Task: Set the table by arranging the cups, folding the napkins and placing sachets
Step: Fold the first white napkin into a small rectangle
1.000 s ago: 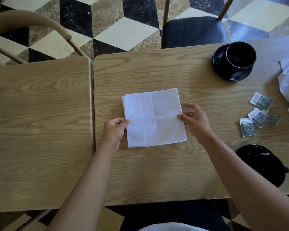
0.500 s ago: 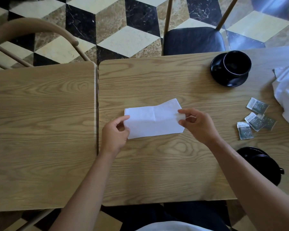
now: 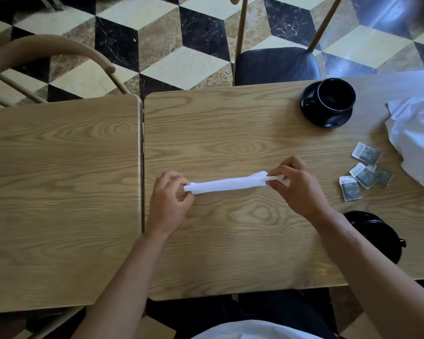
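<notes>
Two wooden tables stand side by side w/ a narrow gap between them: the left table (image 3: 59, 192) is bare, the right table (image 3: 242, 133) carries all the things. The floor (image 3: 186, 67) under them is marble tiles in black, cream and brown, laid as a cube pattern. Behind the right table stands a chair w/ dark seat (image 3: 277, 66); at far left a curved wooden chair back (image 3: 59, 48).

The napkin (image 3: 227, 185) is a narrow white strip, approx. in the middle of the right table. The left hand (image 3: 170, 200) pinches its left end w/ closed fingers, the right hand (image 3: 298, 185) pinches its right end the same way.

At the far right edge a black cup on a saucer (image 3: 334, 99). Near it lies a crumpled white cloth (image 3: 416, 140), and just beside that some sachets (image 3: 364, 172), partly overlapping. Another black cup (image 3: 377, 234) is at the near right, partly hidden by the right forearm
</notes>
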`<control>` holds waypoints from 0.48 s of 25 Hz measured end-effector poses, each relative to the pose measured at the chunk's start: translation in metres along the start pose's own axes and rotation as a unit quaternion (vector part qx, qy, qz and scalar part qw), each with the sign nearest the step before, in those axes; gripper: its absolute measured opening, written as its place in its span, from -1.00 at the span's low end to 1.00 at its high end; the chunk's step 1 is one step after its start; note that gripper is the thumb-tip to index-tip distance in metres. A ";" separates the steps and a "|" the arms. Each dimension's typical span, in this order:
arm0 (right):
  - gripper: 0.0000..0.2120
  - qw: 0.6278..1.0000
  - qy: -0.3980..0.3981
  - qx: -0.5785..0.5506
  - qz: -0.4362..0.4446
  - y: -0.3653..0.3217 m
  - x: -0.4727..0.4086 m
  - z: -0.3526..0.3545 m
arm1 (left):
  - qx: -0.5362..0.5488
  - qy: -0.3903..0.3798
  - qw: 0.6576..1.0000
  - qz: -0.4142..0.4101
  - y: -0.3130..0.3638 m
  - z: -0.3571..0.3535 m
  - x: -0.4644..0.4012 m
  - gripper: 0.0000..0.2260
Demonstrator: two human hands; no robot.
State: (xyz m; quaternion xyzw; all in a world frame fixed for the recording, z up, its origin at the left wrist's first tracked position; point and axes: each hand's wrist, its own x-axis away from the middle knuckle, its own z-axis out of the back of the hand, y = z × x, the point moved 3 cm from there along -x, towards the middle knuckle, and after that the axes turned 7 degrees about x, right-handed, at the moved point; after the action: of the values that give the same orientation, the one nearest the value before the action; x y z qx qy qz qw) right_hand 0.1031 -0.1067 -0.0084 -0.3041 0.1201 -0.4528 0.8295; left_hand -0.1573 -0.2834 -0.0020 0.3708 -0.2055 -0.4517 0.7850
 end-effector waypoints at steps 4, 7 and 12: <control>-0.92 0.969 -0.095 -0.220 -0.065 -0.007 0.005 0.004 | 0.253 -0.073 0.954 0.141 -0.007 0.005 0.002 -0.95; -0.94 0.954 -0.032 -0.237 -0.179 -0.011 0.007 -0.028 | 0.270 0.002 0.934 0.235 -0.020 -0.018 0.006 -0.98; -0.77 0.971 -0.043 -0.073 -0.222 0.006 0.021 -0.085 | 0.083 0.039 0.952 0.292 -0.042 -0.057 0.030 -0.94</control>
State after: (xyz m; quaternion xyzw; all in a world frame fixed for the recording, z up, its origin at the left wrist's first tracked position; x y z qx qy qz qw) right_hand 0.0791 -0.1552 -0.0774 -0.4019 0.0461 -0.6021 0.6884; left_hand -0.1280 -0.2994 -0.0715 0.3760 -0.3108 -0.1688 0.8565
